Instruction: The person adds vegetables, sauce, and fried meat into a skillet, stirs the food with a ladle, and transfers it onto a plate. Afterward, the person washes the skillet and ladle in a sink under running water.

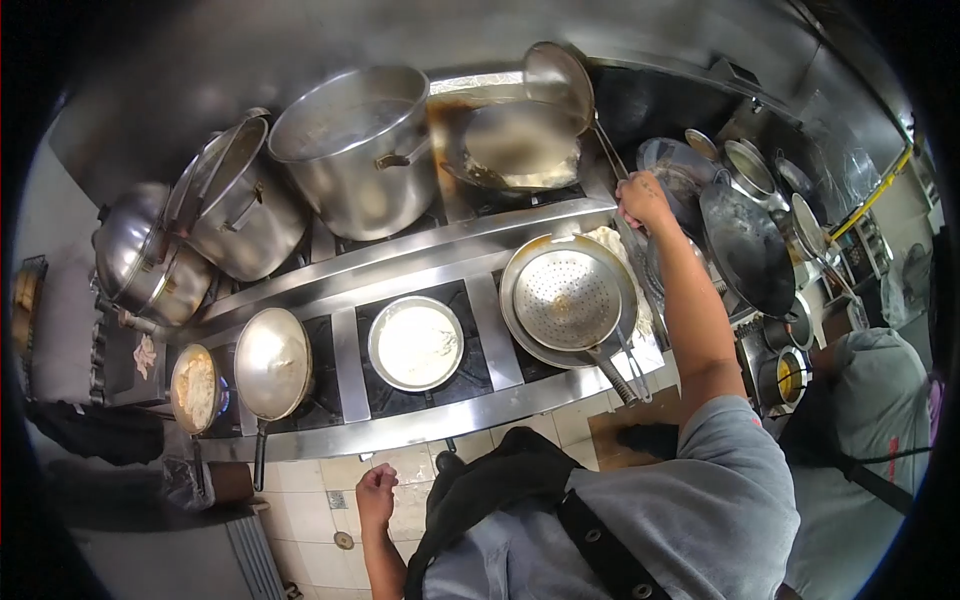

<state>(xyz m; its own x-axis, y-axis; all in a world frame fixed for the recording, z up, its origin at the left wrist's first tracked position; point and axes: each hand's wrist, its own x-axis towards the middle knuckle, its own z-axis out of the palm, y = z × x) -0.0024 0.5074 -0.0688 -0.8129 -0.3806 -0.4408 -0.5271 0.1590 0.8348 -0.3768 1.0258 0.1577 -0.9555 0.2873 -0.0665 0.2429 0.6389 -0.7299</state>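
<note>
My right hand [645, 200] is closed around the long handle of a round metal skimmer [558, 85], reaching to the back right of the stove. The skimmer's head is raised over the back edge of a wide pan [470, 172] holding pale frothy contents; a blurred patch hides part of the pan. Hanging low in front of the stove, my left hand [377, 492] has its fingers curled, with nothing visible in them. On the front burners, a perforated strainer [567, 300] rests in a larger metal bowl [622, 290], and a round pan [415, 343] contains something white.
Large stockpots [350, 165] stand along the back left. At the front left are a lidded frying pan [273, 365] and a small pan [195, 390] with food over a blue flame. Woks [748, 245] crowd the right side. Another person [870, 430] in grey is at the right.
</note>
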